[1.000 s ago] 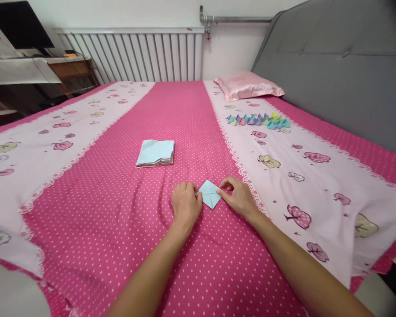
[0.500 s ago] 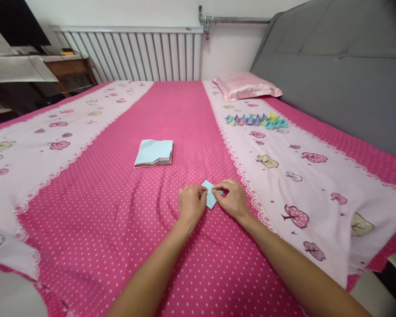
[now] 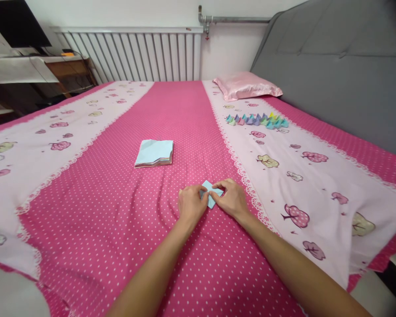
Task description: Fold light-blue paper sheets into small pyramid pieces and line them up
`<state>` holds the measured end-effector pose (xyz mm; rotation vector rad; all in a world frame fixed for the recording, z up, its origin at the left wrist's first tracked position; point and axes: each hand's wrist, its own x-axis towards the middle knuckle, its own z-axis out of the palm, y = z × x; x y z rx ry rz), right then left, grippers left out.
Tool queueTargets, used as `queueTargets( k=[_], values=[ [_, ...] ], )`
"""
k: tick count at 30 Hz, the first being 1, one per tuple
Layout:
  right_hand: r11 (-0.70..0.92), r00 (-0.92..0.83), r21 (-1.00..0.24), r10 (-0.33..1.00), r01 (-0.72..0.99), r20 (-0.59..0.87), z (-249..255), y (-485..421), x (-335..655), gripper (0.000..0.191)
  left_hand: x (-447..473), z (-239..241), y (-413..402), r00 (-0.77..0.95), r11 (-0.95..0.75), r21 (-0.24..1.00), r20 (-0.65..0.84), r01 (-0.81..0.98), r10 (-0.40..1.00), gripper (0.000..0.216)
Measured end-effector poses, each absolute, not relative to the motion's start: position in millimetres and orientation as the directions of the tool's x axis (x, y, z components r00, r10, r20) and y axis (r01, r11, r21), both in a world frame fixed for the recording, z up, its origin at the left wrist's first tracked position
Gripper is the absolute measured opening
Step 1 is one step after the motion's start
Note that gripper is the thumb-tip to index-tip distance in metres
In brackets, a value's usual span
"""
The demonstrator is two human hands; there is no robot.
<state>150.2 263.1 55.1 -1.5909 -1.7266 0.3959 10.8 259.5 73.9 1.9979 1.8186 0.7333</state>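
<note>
A small light-blue sheet of origami paper, folded into a square, lies cornerwise on the pink bedspread. My left hand is closed at its left corner, with thumb and forefinger on the paper. From the right, my right hand presses its thumb near the paper's middle while the forefinger touches the upper right edge. Both hands partly cover the sheet. Further off to the left sits a stack of square paper, light blue on top.
Several small folded paper pieces in mixed colours stand in rows to the right. Behind them are a pink pillow and a grey headboard. A white radiator runs along the wall; a desk with a monitor stands far left.
My right thumb has moved left toward the paper's middle, and the right side of the paper shows more. My left thumb has shifted slightly right.
</note>
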Motion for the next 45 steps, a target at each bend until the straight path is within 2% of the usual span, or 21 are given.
queueTargets(
  k=[7,14,18,22,27,30,35,39,42,43,45],
  values=[
    [0.149,0.034,-0.658,0.966,0.738,0.256,55,266,150,0.018,12,76,260,0.025,-0.077,0.560,0.099,0.825,0.995,0.022],
    [0.160,-0.017,-0.683,0.977,0.713,0.211,56,268,158,0.029,7,82,261,0.035,-0.033,0.580,0.007,0.814,0.999,0.036],
    [0.177,-0.046,-0.690,0.978,0.702,0.204,57,267,160,0.036,3,88,261,0.064,-0.036,0.538,-0.033,0.842,0.997,0.039],
    [0.226,-0.125,-0.692,0.973,0.686,0.194,58,266,166,0.046,-7,89,261,0.182,-0.142,0.467,-0.042,0.873,0.982,0.042],
    [0.362,-0.287,-0.686,0.931,0.632,0.227,60,264,175,0.055,-23,86,264,0.395,-0.364,0.451,0.028,0.815,0.918,0.048],
    [0.445,-0.304,-0.660,0.895,0.605,0.325,61,263,176,0.051,-27,84,265,0.438,-0.418,0.465,0.071,0.780,0.896,0.049],
    [0.514,-0.285,-0.590,0.851,0.623,0.441,59,262,172,0.031,-27,83,264,0.449,-0.441,0.486,0.108,0.754,0.887,0.047],
    [0.488,-0.194,-0.638,0.858,0.595,0.475,63,263,168,0.023,-28,84,265,0.431,-0.467,0.492,0.194,0.734,0.881,0.044],
    [0.457,-0.145,-0.762,0.885,0.459,0.443,69,263,166,0.018,-28,87,267,0.386,-0.479,0.583,0.287,0.656,0.877,0.026],
    [0.422,-0.142,-0.818,0.906,0.392,0.399,71,263,165,0.018,-27,87,267,0.351,-0.450,0.656,0.287,0.606,0.891,0.020],
    [0.307,-0.148,-0.917,0.950,0.256,0.276,73,261,164,0.020,-24,87,268,0.275,-0.307,0.840,0.198,0.448,0.941,0.017]
  ],
)
